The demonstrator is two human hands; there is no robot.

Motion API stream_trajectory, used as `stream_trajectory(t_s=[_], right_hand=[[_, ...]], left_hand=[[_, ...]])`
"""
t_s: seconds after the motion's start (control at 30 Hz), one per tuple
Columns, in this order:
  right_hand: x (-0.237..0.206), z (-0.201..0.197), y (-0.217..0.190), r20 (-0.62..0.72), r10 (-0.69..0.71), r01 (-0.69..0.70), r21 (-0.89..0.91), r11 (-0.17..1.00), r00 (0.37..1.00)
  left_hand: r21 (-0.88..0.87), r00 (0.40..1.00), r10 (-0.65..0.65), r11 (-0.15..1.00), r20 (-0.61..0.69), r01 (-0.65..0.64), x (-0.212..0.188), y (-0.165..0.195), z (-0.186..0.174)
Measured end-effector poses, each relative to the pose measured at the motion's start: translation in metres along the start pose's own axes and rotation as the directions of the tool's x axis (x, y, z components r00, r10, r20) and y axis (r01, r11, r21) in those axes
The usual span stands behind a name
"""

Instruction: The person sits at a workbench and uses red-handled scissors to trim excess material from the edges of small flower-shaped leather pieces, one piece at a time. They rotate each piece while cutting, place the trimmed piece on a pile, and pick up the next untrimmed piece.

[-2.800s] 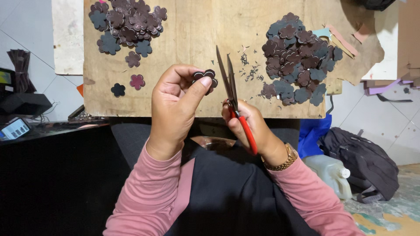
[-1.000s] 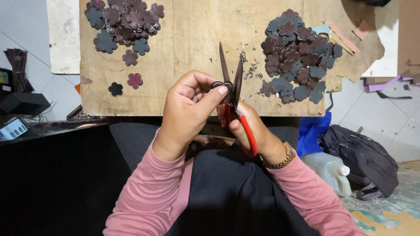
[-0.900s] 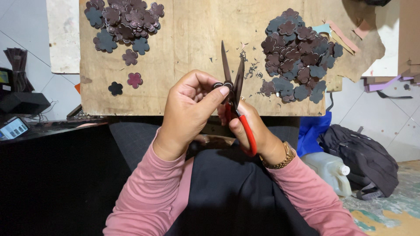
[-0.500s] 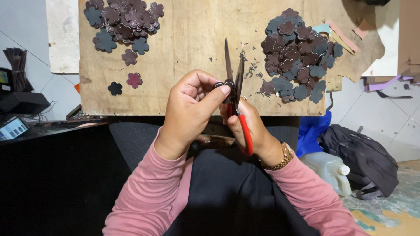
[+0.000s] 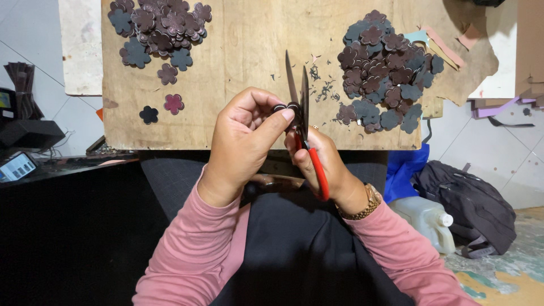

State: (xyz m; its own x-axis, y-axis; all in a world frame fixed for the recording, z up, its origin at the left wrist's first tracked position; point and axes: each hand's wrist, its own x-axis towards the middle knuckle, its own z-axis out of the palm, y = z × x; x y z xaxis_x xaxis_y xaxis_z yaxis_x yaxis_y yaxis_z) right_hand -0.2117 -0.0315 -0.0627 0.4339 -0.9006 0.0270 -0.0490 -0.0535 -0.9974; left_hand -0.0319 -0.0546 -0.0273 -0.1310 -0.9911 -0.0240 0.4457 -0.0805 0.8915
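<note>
A small dark flower-shaped leather piece (image 5: pixel 281 107) is pinched in the left hand (image 5: pixel 243 141) above the worn wooden tabletop (image 5: pixel 243 51), against the nearly shut blades of red-handled scissors (image 5: pixel 303 130) gripped by the right hand (image 5: pixel 323 164), so a fingertip could be nicked

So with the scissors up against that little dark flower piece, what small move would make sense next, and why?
Probably a small turn of the flower piece by the left hand, feeding its next edge to the blades. The right hand holds the red-handled scissors nearly closed right at the piece, and dark trimmings lie on the wooden board, which suggests trimming around the outline.
</note>
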Motion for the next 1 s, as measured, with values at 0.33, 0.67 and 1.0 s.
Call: stream_trajectory(t_s=[0.33,0.67,1.0], right_hand=[[-0.002,-0.01,0.0,0.028,-0.015,0.016,-0.044,0.999,1.0],[0.02,-0.011,0.002,0.033,0.018,-0.017,-0.016,1.0,0.999],[0.017,-0.008,0.01,0.06,0.003,-0.002,-0.013,1.0,0.998]], left_hand=[[-0.036,1.0,-0.015,0.999,-0.011,0.014,0.002,0.002,0.004],[-0.098,0.999,-0.04,0.994,-0.008,0.039,0.021,0.011,-0.007],[-0.068,0.999,-0.026,0.997,-0.026,0.024,0.017,0.014,-0.013]])
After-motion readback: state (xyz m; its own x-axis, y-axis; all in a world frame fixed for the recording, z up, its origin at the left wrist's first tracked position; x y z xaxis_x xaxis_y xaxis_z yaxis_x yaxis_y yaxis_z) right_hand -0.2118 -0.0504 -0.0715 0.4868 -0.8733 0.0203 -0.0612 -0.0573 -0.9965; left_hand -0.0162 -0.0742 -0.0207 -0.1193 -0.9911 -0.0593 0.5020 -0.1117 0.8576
